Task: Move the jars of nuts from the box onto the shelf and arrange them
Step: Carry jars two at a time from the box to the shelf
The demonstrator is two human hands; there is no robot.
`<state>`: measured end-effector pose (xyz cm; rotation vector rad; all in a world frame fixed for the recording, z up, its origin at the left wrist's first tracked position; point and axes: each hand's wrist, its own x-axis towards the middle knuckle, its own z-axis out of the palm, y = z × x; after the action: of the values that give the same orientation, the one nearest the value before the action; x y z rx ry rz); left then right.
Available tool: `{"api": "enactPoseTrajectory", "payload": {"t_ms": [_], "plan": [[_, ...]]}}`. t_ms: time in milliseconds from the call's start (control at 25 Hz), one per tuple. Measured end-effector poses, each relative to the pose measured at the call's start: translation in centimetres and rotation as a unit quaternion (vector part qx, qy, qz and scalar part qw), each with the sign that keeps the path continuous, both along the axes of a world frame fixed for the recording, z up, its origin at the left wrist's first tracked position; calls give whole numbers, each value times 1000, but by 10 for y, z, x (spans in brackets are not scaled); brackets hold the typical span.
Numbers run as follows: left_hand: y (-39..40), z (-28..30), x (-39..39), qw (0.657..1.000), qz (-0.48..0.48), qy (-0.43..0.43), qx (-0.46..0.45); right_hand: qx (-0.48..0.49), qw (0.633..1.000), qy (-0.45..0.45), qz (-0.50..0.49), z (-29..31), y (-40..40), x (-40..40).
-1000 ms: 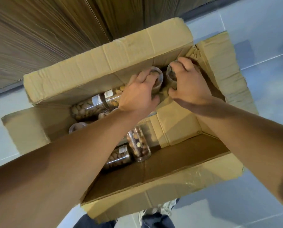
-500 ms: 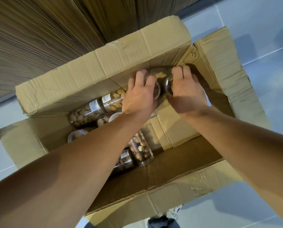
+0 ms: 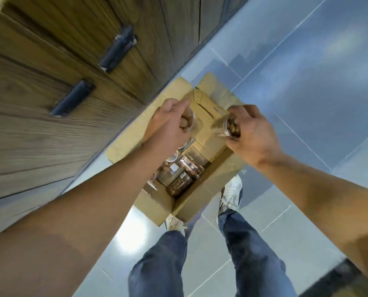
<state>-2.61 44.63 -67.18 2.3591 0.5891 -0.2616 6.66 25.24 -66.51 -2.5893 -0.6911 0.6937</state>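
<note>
text: none legible | white label [image 3: 174,167] on jar [image 3: 168,171] in box [image 3: 157,202]: too blurred to read

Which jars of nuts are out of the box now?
Two: the jar in the left hand, seen at, and the jar in the right hand, seen at. Both are held above the box; the other jars lie inside it.
</note>
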Motion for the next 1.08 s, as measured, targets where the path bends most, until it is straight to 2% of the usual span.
{"api": "enactPoseTrajectory", "payload": {"t_ms": [240,440,600,760,920,1080], "plan": [[-54,170,-10,986,-156,-59,-15,17,987,-25,-160,184,-68,-55],[-129,279,-32,946,-318,-59,16,-14,948,-51,-314,300,-148,-125],[-211,347,-58,898,-431,-85,-30,-19,895,-88,-436,371,-229,-210],[-304,387,-82,841,-526,-102,-82,-30,839,-123,-529,421,-299,-292],[-408,437,-120,779,-602,-157,-75,-56,776,-166,-605,463,-371,-375],[-491,488,-158,718,-661,-211,-60,-69,734,-198,-646,511,-429,-442]]}}
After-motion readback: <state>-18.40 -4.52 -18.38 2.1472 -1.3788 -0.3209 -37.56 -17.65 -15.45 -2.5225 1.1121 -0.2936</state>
